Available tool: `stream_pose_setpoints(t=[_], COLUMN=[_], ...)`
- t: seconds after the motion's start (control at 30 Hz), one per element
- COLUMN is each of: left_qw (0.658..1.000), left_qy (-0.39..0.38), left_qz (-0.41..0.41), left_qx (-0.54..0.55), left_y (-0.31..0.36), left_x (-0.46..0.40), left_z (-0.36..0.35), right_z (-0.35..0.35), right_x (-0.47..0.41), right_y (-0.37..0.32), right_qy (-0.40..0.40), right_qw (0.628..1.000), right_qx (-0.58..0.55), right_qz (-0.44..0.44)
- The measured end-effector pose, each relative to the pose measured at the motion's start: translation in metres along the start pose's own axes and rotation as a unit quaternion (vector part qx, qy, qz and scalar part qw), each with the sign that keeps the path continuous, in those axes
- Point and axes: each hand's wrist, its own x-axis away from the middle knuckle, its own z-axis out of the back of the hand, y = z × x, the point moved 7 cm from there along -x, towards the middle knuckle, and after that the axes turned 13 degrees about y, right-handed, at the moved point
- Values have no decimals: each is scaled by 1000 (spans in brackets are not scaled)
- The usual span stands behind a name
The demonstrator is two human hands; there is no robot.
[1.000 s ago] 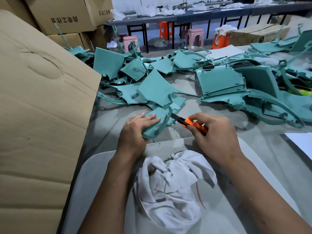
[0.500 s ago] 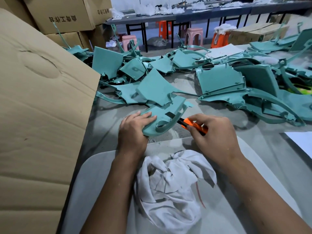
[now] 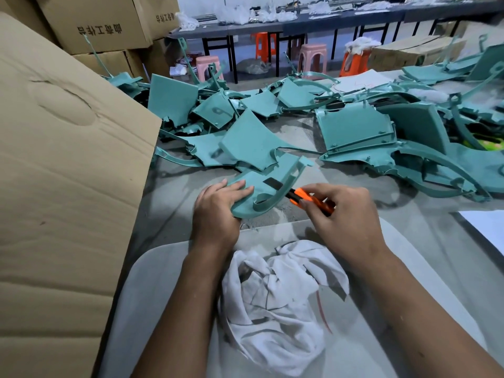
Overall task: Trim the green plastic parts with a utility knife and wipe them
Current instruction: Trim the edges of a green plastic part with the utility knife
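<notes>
The left hand grips the near-left edge of a green plastic part, fingers laid over its top face and the thumb tucked beneath, holding it just above the grey table. The part is a flat panel with a curved rib sweeping along its right side and a dark rectangular patch near its middle. The right hand pinches an orange utility knife between curled fingers and thumb, its tip set against the curved rib on the part's right edge; the blade itself is too small to make out, so contact there is probable rather than certain.

Directly beyond the held part lies a heap of green parts, spreading across the table from the left side to the far right, panels and curved strips piled loosely over one another. Nearer the person, between the 2 forearms, a crumpled white rag rests on a pale rounded board at the table's near edge. A large cardboard flap stands along the left side, with stacked cardboard boxes behind it. A white sheet lies at the right edge. In the background stand dark tables and several pink and orange stools.
</notes>
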Motion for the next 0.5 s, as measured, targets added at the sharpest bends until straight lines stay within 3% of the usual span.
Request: stream_pose_setpoints(t=[0.37, 0.5], left_qw=[999, 993], left_qy=[29, 66], left_qz=[17, 75], left_qx=[32, 63], left_y=[-1, -8], left_x=[0, -2], left_z=[-5, 1], right_z=[6, 16], right_x=[1, 1], right_y=[-17, -23], right_qy=[41, 82], right_qw=[998, 993], right_qx=[8, -68], right_qz=[44, 52])
